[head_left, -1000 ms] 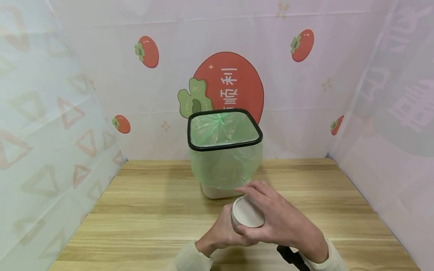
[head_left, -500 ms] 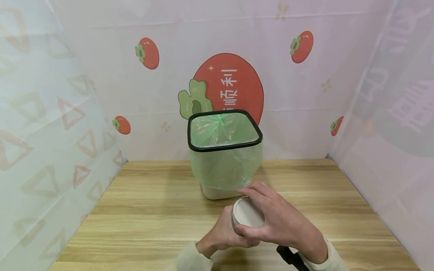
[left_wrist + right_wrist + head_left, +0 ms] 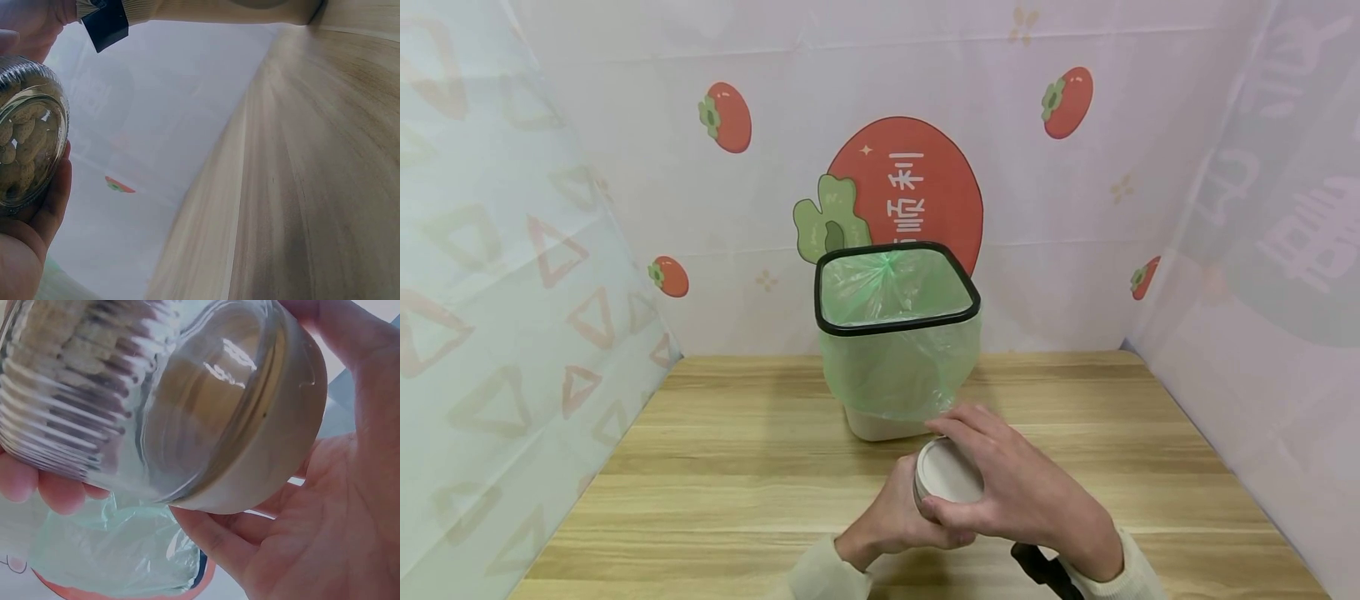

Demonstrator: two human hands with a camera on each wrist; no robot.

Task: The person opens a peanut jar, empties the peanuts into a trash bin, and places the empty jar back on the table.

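In the head view, a glass jar with a round off-white lid [image 3: 950,473] is held over the near part of the table. My left hand [image 3: 901,518] wraps around the jar's body from the left. The right hand [image 3: 1030,492] grips the lid, its thumb at the near edge and fingers at the far edge. The right wrist view shows the ribbed clear glass jar [image 3: 75,406] lying slanted, the lid seated at its mouth. Through the base of the jar [image 3: 28,144], the left wrist view shows brown, oval, nut-like pieces inside. The head view hides most of the glass.
Behind the hands, a pale trash bin [image 3: 880,427] with a black rim [image 3: 898,323] stands on the wooden table [image 3: 715,483]. It is lined with a green plastic bag [image 3: 895,375]. White printed cloth walls [image 3: 760,167] enclose the table at the back and both sides.
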